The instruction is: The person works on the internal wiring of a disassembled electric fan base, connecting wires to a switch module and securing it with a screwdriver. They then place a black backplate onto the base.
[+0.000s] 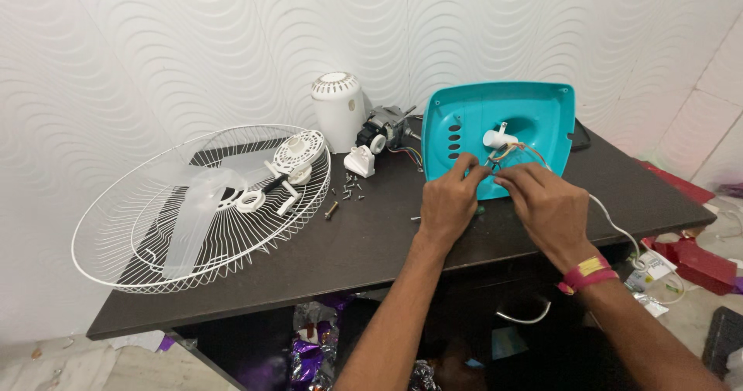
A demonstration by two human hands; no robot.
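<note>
A turquoise plastic fan base [542, 112] stands tilted on the dark table [348, 244], its hollow underside facing me. A white post and several coloured wires [507, 149] sit in its middle. My left hand [449, 201] and my right hand [542, 201] meet at the base's lower edge, fingertips pinching the wires. A white cable [615, 228] runs from under my right hand off the table's right edge.
White wire fan guards [139, 228] with a translucent blade [193, 221] lie at the left. Behind the middle stand a white motor cover [338, 108], a bare motor [385, 128] and loose screws [350, 188]. Red boxes [696, 255] lie at the right, foil wrappers [313, 344] under the table.
</note>
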